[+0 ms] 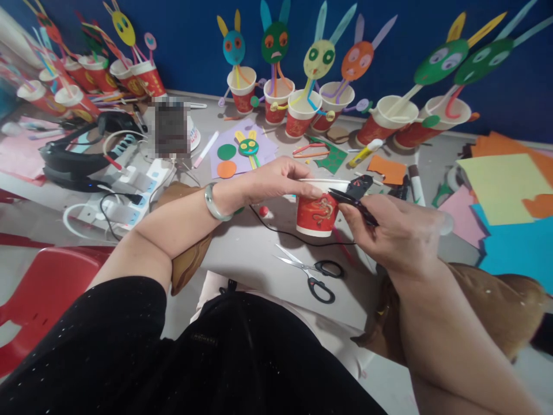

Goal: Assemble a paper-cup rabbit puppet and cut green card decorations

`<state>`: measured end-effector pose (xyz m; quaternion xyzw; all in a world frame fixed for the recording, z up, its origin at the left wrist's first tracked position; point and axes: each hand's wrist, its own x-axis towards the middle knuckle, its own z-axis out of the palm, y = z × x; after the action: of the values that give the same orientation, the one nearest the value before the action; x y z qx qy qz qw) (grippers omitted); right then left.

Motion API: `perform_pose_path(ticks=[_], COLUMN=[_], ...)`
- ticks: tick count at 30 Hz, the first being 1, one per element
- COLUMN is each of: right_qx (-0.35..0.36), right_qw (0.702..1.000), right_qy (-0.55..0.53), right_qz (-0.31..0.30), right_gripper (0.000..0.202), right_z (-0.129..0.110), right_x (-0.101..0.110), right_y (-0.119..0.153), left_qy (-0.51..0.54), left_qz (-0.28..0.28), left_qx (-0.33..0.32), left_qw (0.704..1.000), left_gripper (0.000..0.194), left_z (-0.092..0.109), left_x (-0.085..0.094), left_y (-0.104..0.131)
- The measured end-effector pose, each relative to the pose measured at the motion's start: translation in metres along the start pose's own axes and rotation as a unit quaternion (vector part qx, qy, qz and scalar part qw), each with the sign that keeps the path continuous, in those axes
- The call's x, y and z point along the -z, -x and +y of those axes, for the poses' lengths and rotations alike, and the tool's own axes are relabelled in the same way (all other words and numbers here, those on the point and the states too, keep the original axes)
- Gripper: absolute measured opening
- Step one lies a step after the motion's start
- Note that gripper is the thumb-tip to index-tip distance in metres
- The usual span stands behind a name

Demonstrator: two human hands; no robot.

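Note:
My left hand [285, 178], a pale bangle on its wrist, grips the rim of a red paper cup [317, 214] with a gold dragon print. The cup is held upright above the table. My right hand [389, 230] is closed round a black glue gun [360, 185], its dark front part against the cup's right side near the rim. The fingers hide part of the tool. A black cord [298, 237] runs behind the cup towards my right hand. Scissors [309, 268] with black handles lie partly spread on the table, below the cup.
Red cups with paper rabbit figures [276, 86] line the back wall; more stand at the left. A green paper face [248, 147] lies on purple paper. A power strip [142, 193] and cables are at left, coloured paper sheets [496, 187] at right, a red chair [47, 288] lower left.

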<state>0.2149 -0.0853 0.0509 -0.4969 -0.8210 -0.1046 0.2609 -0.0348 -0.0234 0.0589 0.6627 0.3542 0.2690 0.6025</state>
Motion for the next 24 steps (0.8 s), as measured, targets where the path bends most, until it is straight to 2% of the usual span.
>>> perform_pose_path(ticks=[4, 6, 12, 16, 24], right_qx=[-0.012, 0.014, 0.092, 0.15, 0.176], right_qw=[0.999, 1.0, 0.994, 0.985, 0.98], right_qy=[-0.014, -0.021, -0.011, -0.026, -0.025], right_qz=[-0.031, -0.014, 0.055, 0.084, 0.086], right_gripper=[0.057, 0.054, 0.05, 0.046, 0.05], right_z=[-0.001, -0.001, 0.005, 0.008, 0.008], right_x=[0.002, 0.003, 0.0, 0.001, 0.005], right_y=[-0.001, 0.001, 0.003, 0.001, -0.002], left_qy=[-0.006, -0.01, 0.018, 0.031, 0.036], left_qz=[-0.004, -0.003, -0.069, -0.075, -0.083], left_qx=[-0.005, -0.009, 0.016, 0.039, 0.041], left_qw=[1.0, 1.0, 0.997, 0.996, 0.995], left_gripper=[0.048, 0.048, 0.048, 0.046, 0.036], left_z=[0.003, 0.004, 0.007, 0.012, 0.009], left_x=[0.002, 0.003, 0.004, 0.003, 0.003], left_y=[-0.001, -0.002, -0.001, 0.0, -0.001])
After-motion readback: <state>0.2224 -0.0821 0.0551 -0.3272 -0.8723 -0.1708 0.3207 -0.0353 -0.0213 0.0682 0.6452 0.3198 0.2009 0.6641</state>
